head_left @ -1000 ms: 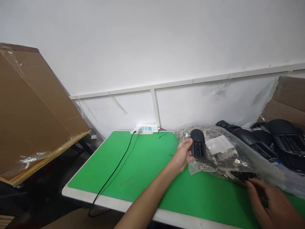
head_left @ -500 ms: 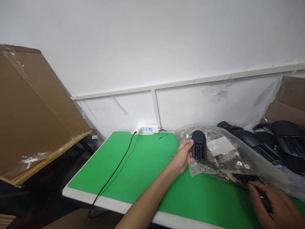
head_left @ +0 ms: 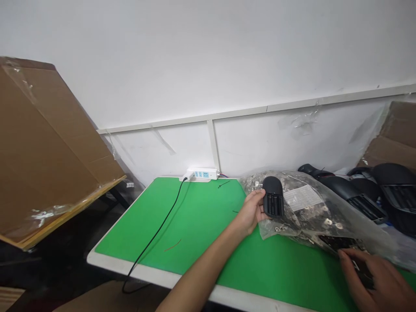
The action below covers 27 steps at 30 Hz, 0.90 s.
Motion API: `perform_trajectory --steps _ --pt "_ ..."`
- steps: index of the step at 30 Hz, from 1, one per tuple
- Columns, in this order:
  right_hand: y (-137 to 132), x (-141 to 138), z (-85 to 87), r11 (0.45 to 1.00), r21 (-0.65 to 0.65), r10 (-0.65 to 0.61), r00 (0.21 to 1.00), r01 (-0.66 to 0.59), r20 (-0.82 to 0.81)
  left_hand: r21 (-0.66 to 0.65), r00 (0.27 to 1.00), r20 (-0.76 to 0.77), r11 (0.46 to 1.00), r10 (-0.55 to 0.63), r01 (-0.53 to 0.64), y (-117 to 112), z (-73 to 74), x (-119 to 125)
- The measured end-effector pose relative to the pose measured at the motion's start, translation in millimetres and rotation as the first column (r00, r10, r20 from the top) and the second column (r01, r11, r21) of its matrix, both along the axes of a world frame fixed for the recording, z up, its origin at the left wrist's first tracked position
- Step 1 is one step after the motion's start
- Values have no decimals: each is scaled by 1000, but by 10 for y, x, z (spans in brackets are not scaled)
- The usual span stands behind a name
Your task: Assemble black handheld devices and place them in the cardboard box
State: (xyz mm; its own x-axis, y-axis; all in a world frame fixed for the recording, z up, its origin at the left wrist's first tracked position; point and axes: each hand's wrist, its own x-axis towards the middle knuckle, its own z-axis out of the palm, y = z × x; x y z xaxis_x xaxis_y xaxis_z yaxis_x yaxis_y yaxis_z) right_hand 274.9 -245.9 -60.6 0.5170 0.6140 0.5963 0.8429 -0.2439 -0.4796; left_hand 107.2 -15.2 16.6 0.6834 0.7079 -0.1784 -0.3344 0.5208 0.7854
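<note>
My left hand grips a black plastic housing with an open battery compartment, its rounded end up and its slots facing me. Behind it lies a large clear plastic bag full of small metal pieces, with a white label on it. At the bag's dark opening, my right hand has thumb and forefinger pressed together at the edge. A dark object shows under its fingers; what it is, I cannot make out.
More black housings are piled at the right, near a cardboard box. A white power strip sits against the wall, its black cable crossing the green tabletop. A cardboard-covered board stands at the left.
The view has shifted very slightly. Both hands keep almost the same place and hold, with the housing still in my left hand.
</note>
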Motion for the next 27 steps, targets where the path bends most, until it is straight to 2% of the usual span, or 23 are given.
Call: perform_trajectory --steps 5,12,23,27 --pt "-10 20 -54 999 -31 -19 1000 20 4 5 1000 5 1000 -2 2 -2 -4 0" --pt "-48 172 -227 997 -57 48 999 -48 -11 -13 1000 15 1000 3 -3 -7 -3 1" --pt "-23 66 -162 999 -51 -6 1000 5 -14 -4 1000 -7 1000 17 -17 -25 9 18" --pt "-23 60 -173 999 -48 20 1000 -21 -3 -8 1000 -17 1000 26 -26 -42 6 22"
